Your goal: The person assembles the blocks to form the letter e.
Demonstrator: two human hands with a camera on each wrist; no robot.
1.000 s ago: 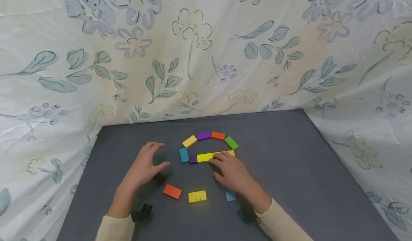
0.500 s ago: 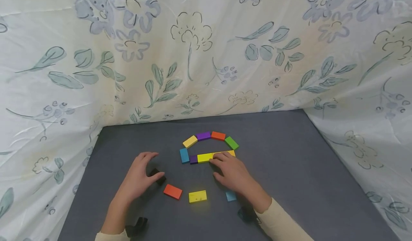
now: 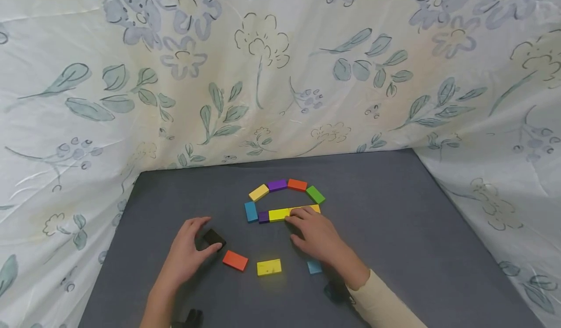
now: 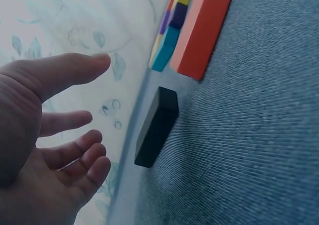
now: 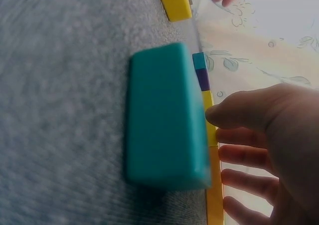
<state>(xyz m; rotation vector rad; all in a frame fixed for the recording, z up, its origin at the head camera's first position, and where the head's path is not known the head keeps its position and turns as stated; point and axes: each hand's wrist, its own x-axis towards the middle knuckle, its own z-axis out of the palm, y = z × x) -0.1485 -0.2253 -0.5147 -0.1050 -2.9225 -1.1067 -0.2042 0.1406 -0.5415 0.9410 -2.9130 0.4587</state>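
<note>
My left hand (image 3: 186, 250) reaches over the left of the table, thumb and fingers spread on either side of a black block (image 3: 213, 237). In the left wrist view this black block (image 4: 157, 127) lies just beyond the fingers, with a gap between. My right hand (image 3: 317, 233) rests its fingertips on the row of blocks, at the yellow block (image 3: 278, 215) and the orange block (image 3: 317, 208), whose middle it covers. A small purple block (image 3: 263, 217) and a blue block (image 3: 251, 211) continue that row leftward.
Behind the row, cream (image 3: 258, 192), purple (image 3: 277, 185), red-orange (image 3: 297, 185) and green (image 3: 315, 194) blocks form an arch. Nearer lie a red block (image 3: 235, 261), a yellow block (image 3: 269, 267) and a teal block (image 3: 314, 267). Floral cloth (image 3: 280, 99) hangs behind the grey table (image 3: 394, 221).
My left hand has moved back toward the near left and down to the black block, which now shows between thumb and fingers. The right hand stays on the row.
</note>
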